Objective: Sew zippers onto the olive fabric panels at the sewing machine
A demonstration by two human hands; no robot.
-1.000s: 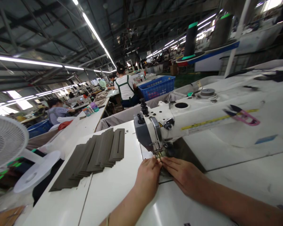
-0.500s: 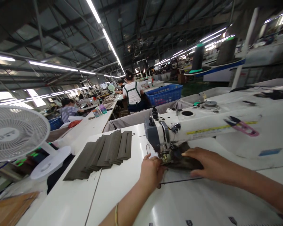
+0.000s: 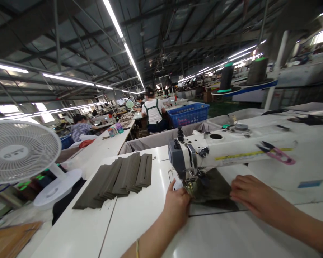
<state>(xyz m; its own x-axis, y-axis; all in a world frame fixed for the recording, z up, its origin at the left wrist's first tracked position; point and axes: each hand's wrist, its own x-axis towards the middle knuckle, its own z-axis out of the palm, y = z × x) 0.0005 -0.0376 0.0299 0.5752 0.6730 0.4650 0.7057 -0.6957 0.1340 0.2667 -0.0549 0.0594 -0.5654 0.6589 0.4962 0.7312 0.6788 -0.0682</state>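
Under the needle area of a white and grey sewing machine (image 3: 190,157) lies a dark olive fabric piece (image 3: 216,188), flat on the white table. My left hand (image 3: 176,206) is curled at the fabric's left side, beside the presser foot, one digit pointing up. Its other fingertips are hidden, so what they grip cannot be made out. At the fabric's right edge, my right hand (image 3: 254,195) has its fingers pressed together on the cloth. Left of the machine, a fanned stack of dark olive strips (image 3: 121,175) rests on the table.
Pink-handled thread snips (image 3: 278,153) lie on the machine arm by a yellow measuring tape (image 3: 239,154). A white fan (image 3: 14,152) stands at left. Thread cones (image 3: 226,78) rise at right. Beyond the machine are a blue crate (image 3: 190,113) and a seated co-worker (image 3: 154,111).
My right hand has shifted right to the fabric's edge, its fingers drawing together. More of the fabric shows, lying flatter. My left hand stays beside the presser foot. The view has shifted slightly.
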